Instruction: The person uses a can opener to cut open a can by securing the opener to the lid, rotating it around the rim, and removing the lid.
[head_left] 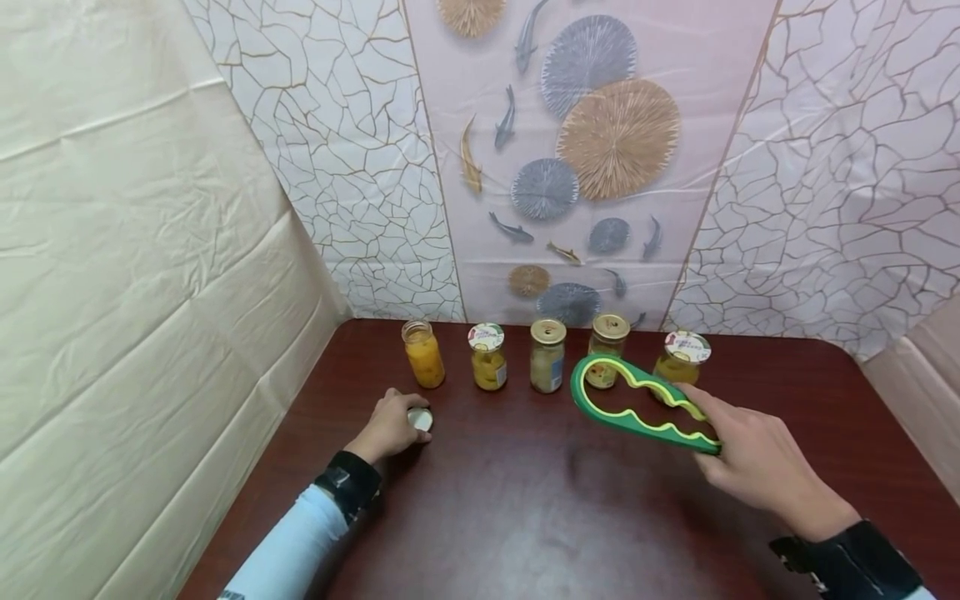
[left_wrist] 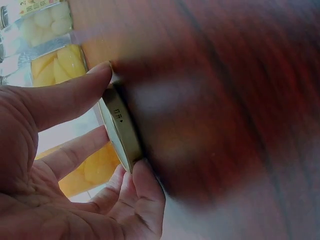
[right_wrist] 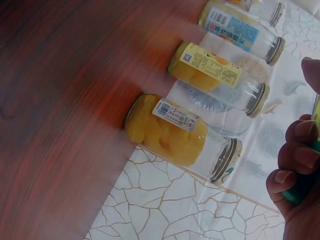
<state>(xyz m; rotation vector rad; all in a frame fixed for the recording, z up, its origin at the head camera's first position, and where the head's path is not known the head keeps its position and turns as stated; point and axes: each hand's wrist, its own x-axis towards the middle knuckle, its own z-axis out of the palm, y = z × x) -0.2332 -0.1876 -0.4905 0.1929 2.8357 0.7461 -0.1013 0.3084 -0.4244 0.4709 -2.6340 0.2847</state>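
My left hand [head_left: 387, 427] pinches a metal jar lid [left_wrist: 124, 131] by its edge, thumb on one side and fingertips on the other, low over the table. The lid has a gold rim with dark printed characters, and its pale inside shows in the head view. Just beyond that hand stands a lidless glass jar [head_left: 425, 360] of orange fruit. My right hand [head_left: 768, 458] grips one end of a green jar opener [head_left: 651, 428] with a wavy yellow lining. Its loop is held in the air, overlapping two jars at the right in the head view.
Four lidded jars line the table's back: yellow fruit with a printed white lid [head_left: 489, 367], pale fruit with a gold lid [head_left: 547, 358], another gold-lidded jar [head_left: 611, 327], and a rightmost jar [head_left: 684, 354]. Behind them hangs a patterned cloth [head_left: 375, 167]. The dark table [head_left: 480, 500] reaches toward me.
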